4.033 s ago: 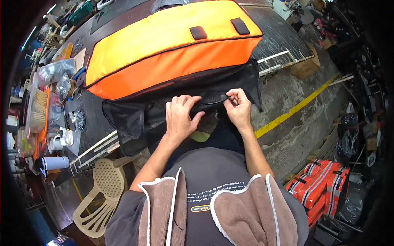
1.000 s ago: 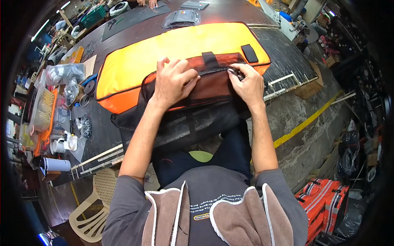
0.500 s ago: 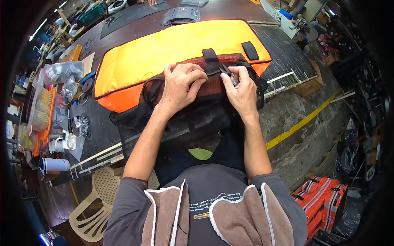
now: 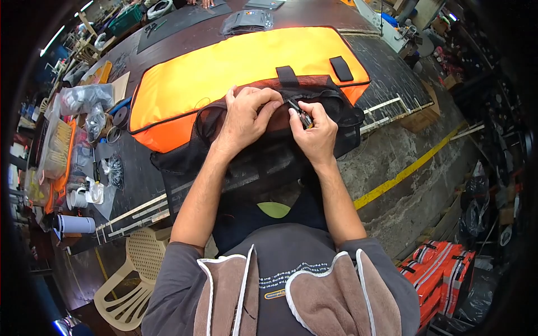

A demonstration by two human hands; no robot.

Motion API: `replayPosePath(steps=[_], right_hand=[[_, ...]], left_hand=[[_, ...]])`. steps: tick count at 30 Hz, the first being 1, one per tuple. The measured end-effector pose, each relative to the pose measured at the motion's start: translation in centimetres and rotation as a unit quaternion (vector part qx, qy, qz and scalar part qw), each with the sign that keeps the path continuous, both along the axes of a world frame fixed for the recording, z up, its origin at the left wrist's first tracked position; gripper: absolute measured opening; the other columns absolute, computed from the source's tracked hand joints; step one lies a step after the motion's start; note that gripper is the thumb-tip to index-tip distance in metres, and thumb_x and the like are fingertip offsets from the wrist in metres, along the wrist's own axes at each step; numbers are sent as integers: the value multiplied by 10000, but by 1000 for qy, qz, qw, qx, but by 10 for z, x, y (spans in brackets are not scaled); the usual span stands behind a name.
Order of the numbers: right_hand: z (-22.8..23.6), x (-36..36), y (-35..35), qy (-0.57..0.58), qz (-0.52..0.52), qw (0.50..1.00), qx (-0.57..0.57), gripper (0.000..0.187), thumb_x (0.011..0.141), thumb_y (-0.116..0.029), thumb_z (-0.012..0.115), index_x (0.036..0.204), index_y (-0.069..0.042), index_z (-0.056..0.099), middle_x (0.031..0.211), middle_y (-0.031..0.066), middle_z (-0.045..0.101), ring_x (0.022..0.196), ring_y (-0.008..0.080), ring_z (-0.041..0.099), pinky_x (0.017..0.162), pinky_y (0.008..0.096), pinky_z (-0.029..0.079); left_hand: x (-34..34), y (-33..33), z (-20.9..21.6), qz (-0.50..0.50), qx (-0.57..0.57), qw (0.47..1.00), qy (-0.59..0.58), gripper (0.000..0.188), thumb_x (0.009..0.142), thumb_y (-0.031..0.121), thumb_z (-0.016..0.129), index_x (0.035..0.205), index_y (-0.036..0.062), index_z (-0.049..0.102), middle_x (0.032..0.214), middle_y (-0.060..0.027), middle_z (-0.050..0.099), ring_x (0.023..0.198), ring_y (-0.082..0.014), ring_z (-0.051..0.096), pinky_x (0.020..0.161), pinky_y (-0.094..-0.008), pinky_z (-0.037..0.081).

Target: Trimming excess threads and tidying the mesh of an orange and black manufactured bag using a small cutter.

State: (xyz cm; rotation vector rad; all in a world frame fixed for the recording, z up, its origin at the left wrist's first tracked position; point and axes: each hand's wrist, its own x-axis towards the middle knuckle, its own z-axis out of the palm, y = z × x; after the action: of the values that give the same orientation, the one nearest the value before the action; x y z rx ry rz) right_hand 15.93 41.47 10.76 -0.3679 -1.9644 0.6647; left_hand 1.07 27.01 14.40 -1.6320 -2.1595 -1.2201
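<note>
A long bright orange bag (image 4: 224, 67) with black piping lies across the table, and black mesh fabric (image 4: 208, 124) hangs along its near side. My left hand (image 4: 244, 117) is closed, its thumb and forefinger pinching the edge of the mesh. In my right hand (image 4: 317, 134) are small thread snips (image 4: 304, 117), their tips angled toward the left fingertips. Whether the tips touch the fabric or a thread, I cannot tell. Just beyond the hands, a short black strap (image 4: 287, 75) stands at the mesh edge. A black patch (image 4: 341, 69) lies on the bag's right end.
On the dark table (image 4: 386, 73), a stack of grey pieces in plastic (image 4: 246, 21) sits behind the bag. Bins, plastic bags and a white cup (image 4: 78, 197) crowd the left. A beige chair (image 4: 126, 280) stands lower left; a red bag (image 4: 440, 274) is lower right.
My right hand has moved left with the snips, closer to my left hand. The mesh at the right has shifted and bunched. My left hand has barely moved.
</note>
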Motion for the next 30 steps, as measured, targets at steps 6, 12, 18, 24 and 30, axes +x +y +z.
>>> replayPosePath(steps=[6, 12, 18, 24, 30], right_hand=[[-4, -7, 1, 16, -25, 1000, 5, 214, 956, -127, 877, 1083, -32, 732, 938, 165, 798, 806, 376, 797, 709, 456, 627], [-8, -12, 3, 45, -22, 996, 71, 177, 965, -95, 865, 1052, -44, 720, 941, 144, 799, 827, 363, 800, 721, 445, 629], [-10, -12, 6, 44, -27, 992, 114, 153, 960, -56, 856, 1029, -49, 720, 933, 115, 795, 813, 357, 788, 726, 440, 630], [-3, -11, 2, 23, -38, 999, -19, 288, 973, -141, 907, 1151, -36, 707, 873, 96, 779, 723, 207, 748, 693, 353, 594], [10, -27, 15, -7, -39, 992, -119, 393, 962, -236, 937, 1167, -15, 685, 744, 15, 678, 628, 108, 591, 604, 325, 493]], left_hand=[[-1, -2, -3, -3, -11, 1000, -4, 112, 1096, 176, 738, 1161, 140, 823, 1196, 1, 837, 1214, -222, 737, 1301, -647, 245], [0, -3, -3, -2, -24, 1000, 1, 106, 1080, 172, 754, 1155, 143, 823, 1209, 7, 836, 1227, -223, 736, 1310, -677, 233], [-1, -1, -7, -16, 14, 1000, 5, 81, 1063, 203, 759, 1116, 167, 808, 1056, 9, 772, 1137, -225, 713, 1249, -783, 251], [-1, -4, -3, -11, 6, 1000, -14, 78, 1077, 161, 757, 1123, 122, 807, 1198, -5, 834, 1189, -219, 755, 1312, -652, 245], [4, -18, -7, -85, 279, 920, -261, 92, 1160, 47, 637, 1163, 10, 721, 986, -10, 708, 872, -69, 648, 776, -213, 508]])
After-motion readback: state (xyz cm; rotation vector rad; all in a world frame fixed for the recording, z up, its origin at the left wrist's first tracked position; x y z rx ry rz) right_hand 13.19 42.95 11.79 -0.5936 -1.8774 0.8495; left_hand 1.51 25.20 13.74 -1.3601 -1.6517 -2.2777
